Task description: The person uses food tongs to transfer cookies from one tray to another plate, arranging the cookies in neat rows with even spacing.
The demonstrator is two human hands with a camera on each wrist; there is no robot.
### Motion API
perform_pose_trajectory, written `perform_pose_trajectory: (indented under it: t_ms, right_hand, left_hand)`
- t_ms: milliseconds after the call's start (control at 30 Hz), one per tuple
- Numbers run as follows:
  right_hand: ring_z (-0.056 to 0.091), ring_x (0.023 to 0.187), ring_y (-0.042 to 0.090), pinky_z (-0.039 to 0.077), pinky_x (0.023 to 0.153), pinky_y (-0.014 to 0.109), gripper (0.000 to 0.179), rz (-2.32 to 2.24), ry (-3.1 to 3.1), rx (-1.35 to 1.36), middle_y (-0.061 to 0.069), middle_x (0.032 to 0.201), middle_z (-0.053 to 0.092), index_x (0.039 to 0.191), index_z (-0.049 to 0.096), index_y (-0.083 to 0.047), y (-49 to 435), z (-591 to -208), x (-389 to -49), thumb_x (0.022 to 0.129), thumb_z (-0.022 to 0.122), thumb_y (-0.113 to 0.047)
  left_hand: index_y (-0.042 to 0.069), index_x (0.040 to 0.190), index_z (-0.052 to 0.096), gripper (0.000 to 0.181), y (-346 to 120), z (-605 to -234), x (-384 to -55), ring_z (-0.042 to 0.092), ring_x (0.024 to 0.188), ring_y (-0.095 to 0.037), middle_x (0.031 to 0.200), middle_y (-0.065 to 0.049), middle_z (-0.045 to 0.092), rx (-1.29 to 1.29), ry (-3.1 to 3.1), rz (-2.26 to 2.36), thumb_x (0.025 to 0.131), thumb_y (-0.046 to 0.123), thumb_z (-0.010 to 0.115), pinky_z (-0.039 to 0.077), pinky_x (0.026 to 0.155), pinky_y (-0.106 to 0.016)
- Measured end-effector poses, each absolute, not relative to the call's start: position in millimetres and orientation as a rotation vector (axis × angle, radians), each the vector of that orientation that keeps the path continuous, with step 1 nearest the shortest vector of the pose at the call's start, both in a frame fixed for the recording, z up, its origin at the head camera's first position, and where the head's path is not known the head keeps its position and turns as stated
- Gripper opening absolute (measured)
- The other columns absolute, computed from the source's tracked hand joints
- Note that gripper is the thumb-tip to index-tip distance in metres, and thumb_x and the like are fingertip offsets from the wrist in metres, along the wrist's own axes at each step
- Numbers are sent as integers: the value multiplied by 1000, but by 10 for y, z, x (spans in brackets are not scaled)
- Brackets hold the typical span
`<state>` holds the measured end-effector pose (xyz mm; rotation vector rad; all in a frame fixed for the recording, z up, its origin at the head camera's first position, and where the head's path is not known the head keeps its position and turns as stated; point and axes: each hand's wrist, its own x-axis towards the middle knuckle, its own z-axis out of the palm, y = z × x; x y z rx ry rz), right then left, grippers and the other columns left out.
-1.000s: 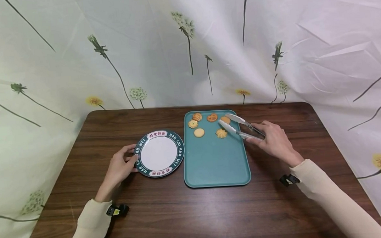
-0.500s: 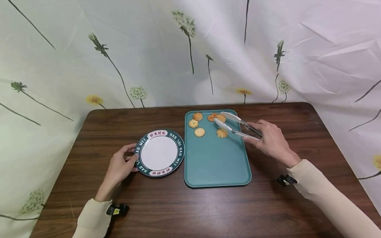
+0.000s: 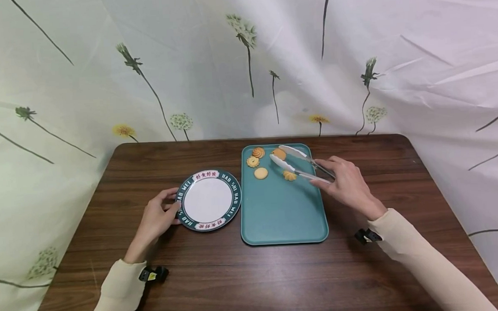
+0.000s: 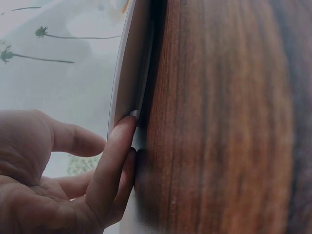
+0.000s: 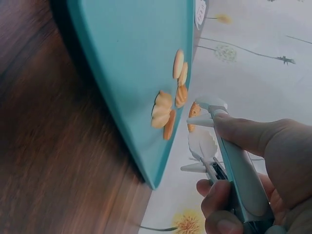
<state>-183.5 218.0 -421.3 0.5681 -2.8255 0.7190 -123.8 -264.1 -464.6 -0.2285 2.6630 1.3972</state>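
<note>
My right hand [image 3: 346,181] grips metal tongs [image 5: 239,165] with pale scalloped tips. Between the tips is a round brown cookie [image 3: 279,154]; in the right wrist view this cookie [image 5: 193,117] hangs above the tray's surface. It covers the pretzel-shaped cookie in the head view. The teal tray [image 3: 282,209] also bears a swirl cookie [image 3: 258,152], a flower-edged cookie [image 3: 253,162], a pale round cookie [image 3: 261,173] and a ridged cookie [image 3: 289,175] beneath the tongs. My left hand [image 3: 160,215] holds the left rim of a white plate [image 3: 207,200], thumb at its edge, fingers underneath.
Plate and tray lie side by side on a dark wooden table [image 3: 254,285], their edges nearly touching. A white cloth [image 3: 186,61] printed with dandelions hangs behind the table's back edge.
My right hand and the tongs have moved left, carrying the round brown cookie from the tray's back right corner to over the pretzel cookie. My left hand and the plate have stayed put.
</note>
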Motion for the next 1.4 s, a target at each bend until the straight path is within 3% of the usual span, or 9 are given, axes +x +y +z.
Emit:
perform_pose_trajectory:
  t_ms: [567,667,833,933,1200,1400]
  right_hand:
    - [51,65,17,40,53,25,57,760,-2808,638,10,92,71,135,71,-13,1911,-4220,-1821,87,86,-39]
    - [54,68,19,43,54,27,58,763,-2824,644,11,95,71,136,71,-13,1862,-4222,-1811,87,85,-39]
    - [70,83,26,62,67,43,59,775,-2825,674,13,112,75,137,70,-14,1775,-4226,-1788,87,85,-41]
    - [73,87,28,64,71,47,59,786,-2823,696,13,114,75,137,70,-14,1718,-4219,-1776,87,85,-41]
    - [59,71,18,52,57,28,57,795,-2820,759,11,103,74,136,71,-15,1521,-4169,-1777,86,86,-39]
    - [54,71,16,49,56,25,57,758,-2839,800,11,99,71,136,71,-16,1388,-4152,-1765,87,85,-40]
  left_hand:
    - [2,156,41,50,-2637,-4634,-1238,64,120,-43,148,-29,45,-242,2652,1397,108,13,52,69,68,-24]
    - [2,156,41,51,-2639,-4633,-1237,63,120,-43,148,-29,45,-240,2653,1391,108,14,52,69,68,-25]
    - [2,156,41,51,-2641,-4632,-1228,63,120,-44,148,-30,45,-235,2658,1385,108,14,52,69,68,-25]
    - [1,156,41,50,-2638,-4632,-1226,63,120,-44,148,-30,45,-235,2661,1386,108,13,52,69,67,-24]
    - [0,156,41,51,-2637,-4614,-1226,64,118,-43,147,-30,45,-232,2663,1390,106,8,51,68,67,-23]
    - [0,156,41,52,-2637,-4605,-1223,64,120,-43,149,-30,45,-228,2650,1394,105,4,51,68,68,-23]
